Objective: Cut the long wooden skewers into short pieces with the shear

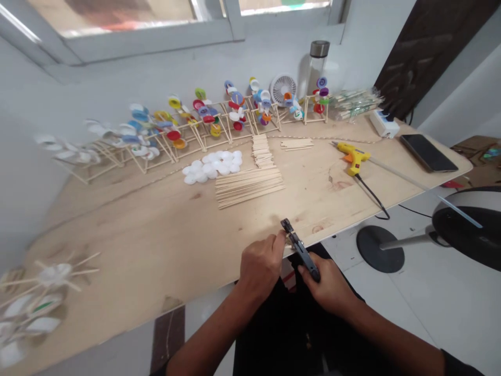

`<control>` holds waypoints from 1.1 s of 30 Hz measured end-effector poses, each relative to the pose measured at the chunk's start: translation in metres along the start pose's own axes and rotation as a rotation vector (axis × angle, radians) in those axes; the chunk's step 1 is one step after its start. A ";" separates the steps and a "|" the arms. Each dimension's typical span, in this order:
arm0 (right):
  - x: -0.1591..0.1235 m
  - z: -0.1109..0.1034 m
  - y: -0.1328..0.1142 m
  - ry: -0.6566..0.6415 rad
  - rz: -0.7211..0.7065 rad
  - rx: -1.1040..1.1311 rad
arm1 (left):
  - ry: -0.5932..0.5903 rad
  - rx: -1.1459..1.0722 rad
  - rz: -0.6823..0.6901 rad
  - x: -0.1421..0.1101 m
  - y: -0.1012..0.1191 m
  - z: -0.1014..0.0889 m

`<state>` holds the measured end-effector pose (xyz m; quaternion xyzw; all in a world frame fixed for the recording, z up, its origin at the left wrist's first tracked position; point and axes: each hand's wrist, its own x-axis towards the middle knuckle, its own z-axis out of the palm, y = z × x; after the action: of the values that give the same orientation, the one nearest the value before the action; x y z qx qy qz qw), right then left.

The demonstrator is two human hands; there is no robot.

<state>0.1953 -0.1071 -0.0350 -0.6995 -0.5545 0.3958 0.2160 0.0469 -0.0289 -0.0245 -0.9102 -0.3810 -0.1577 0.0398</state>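
Observation:
My right hand (331,284) is closed around the handles of a dark grey cutter (299,248), which points up and left over the table's front edge. My left hand (263,263) sits beside the cutter's head, fingers pinched close to its jaws. A short bit of pale wooden stick (288,241) shows between those fingertips and the jaws; most of it is hidden. Beyond the hands lies a stack of long thin wooden sticks (250,188). Shorter cut sticks (262,151) are piled behind it, and a few more (296,144) lie to their right.
White round caps (213,166) lie left of the sticks. Stick frames with colourful bottle-cap wheels (211,117) line the wall. A yellow glue gun (354,156), phone (428,152) and power adapter (383,124) are at right. Stick-and-cap wheels (55,274) lie at left; a black fan (469,224) stands beside the table.

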 end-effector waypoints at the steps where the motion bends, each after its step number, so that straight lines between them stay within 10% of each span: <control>1: -0.001 0.000 -0.001 0.001 -0.010 0.021 | 0.001 0.008 0.000 0.000 0.001 -0.001; 33: -0.008 -0.006 -0.022 -0.060 -0.048 -0.224 | -0.132 -0.412 -0.227 -0.016 -0.015 -0.026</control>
<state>0.1860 -0.1070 -0.0123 -0.6937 -0.6179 0.3469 0.1292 0.0187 -0.0341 -0.0054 -0.8586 -0.4425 -0.1758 -0.1897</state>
